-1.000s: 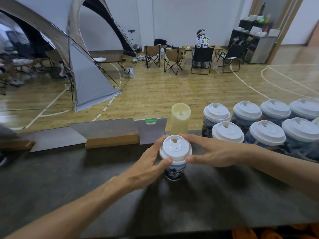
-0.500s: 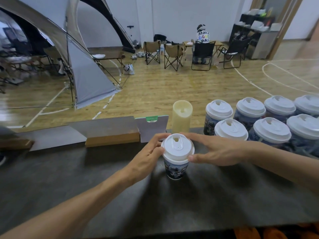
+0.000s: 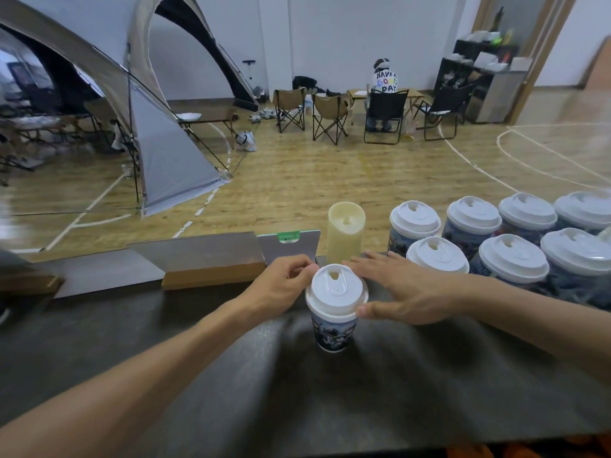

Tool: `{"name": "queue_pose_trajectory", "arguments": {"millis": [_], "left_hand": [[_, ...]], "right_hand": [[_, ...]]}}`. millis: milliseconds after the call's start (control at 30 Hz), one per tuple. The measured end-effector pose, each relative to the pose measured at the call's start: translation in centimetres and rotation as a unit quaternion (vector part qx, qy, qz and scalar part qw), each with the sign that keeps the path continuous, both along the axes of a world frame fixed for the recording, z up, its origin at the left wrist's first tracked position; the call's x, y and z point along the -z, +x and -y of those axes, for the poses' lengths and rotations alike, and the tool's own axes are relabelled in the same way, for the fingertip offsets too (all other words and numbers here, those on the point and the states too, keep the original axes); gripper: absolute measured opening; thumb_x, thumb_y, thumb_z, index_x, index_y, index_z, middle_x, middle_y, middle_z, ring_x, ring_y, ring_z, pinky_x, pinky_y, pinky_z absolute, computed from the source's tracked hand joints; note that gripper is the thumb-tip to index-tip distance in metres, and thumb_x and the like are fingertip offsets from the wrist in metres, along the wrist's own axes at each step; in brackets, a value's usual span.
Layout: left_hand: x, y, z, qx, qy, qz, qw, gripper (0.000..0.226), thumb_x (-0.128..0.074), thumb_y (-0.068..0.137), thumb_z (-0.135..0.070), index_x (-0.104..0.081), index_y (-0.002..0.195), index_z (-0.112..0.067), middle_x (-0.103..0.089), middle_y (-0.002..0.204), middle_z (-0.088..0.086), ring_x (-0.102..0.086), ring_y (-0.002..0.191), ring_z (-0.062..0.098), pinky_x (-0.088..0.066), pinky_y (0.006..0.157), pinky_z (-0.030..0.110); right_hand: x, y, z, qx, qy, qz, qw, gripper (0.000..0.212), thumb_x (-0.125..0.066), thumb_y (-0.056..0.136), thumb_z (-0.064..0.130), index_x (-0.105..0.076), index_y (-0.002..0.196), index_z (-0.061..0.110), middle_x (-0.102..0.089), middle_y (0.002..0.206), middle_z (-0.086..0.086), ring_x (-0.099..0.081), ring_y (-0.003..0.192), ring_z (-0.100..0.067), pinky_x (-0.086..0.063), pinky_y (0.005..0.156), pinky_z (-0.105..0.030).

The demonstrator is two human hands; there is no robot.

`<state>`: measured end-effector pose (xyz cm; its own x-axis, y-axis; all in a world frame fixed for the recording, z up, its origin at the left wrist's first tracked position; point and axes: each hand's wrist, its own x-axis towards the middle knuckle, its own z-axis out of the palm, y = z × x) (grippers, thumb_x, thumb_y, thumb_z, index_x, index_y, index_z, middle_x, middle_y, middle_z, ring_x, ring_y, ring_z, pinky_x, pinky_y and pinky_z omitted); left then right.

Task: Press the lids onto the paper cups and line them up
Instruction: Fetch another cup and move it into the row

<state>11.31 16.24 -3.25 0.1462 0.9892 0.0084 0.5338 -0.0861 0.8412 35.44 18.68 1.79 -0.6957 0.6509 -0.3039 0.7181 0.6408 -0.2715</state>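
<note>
While the left hand (image 3: 281,285) curls its fingers against the far left edge of the white lid (image 3: 336,290), the right hand (image 3: 406,292) lies fairly flat and spread, thumb tip touching the lid's right rim, fingers reaching behind it. Whether the left fingers truly pinch the rim cannot be told. That lid sits on a printed paper cup (image 3: 334,330) standing upright near the middle of the dark counter (image 3: 363,391). Behind it stands a cream candle (image 3: 345,231), and just right of that the lidded cups (image 3: 479,239) crowd in two rows, close to the right wrist. A grey card stand (image 3: 211,259) sits behind the left hand.
</note>
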Motion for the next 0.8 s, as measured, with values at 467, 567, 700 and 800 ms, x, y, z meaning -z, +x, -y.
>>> {"name": "queue_pose_trajectory", "arguments": {"millis": [467,567,700,800], "left_hand": [[-0.7,2.5,6.2,0.018,0.21,-0.304,0.929,0.086,-0.05,0.074,-0.086,-0.036,0.144,-0.038,-0.066,0.13,-0.016,-0.065,0.099,0.006,-0.046,0.082,0.02],[-1.6,5.9,7.7,0.013,0.245,-0.301,0.921,0.085,-0.05,0.068,-0.089,-0.045,0.135,-0.037,-0.073,0.112,-0.019,-0.066,0.082,0.002,-0.046,0.068,0.018],[-2.9,15.1,7.5,0.074,0.214,-0.317,0.921,0.086,-0.042,0.063,-0.093,-0.053,0.124,-0.034,-0.075,0.105,-0.012,-0.07,0.087,0.01,-0.047,0.067,0.026],[-3.2,23.4,6.0,0.146,0.18,-0.298,0.926,0.08,-0.053,0.069,-0.087,-0.043,0.125,-0.031,-0.071,0.116,-0.006,-0.068,0.101,0.018,-0.044,0.071,0.033]], "right_hand": [[0.6,1.7,3.2,0.011,0.137,-0.123,0.983,0.078,-0.058,0.09,0.065,-0.037,0.154,0.026,-0.036,0.159,0.007,-0.007,0.154,-0.01,-0.003,0.125,-0.028],[0.0,5.4,5.4,0.033,0.144,-0.125,0.981,0.076,-0.059,0.086,0.069,-0.038,0.15,0.032,-0.041,0.147,0.014,-0.022,0.143,-0.003,-0.012,0.116,-0.014],[-0.9,14.0,8.1,0.106,0.127,-0.084,0.983,0.084,-0.055,0.072,0.087,-0.034,0.142,0.046,-0.037,0.133,0.027,-0.029,0.127,0.005,-0.029,0.113,-0.019],[-1.7,21.8,9.1,0.165,0.131,-0.052,0.976,0.085,-0.055,0.064,0.092,-0.028,0.136,0.054,-0.036,0.127,0.029,-0.029,0.125,0.008,-0.027,0.109,-0.014]]}}
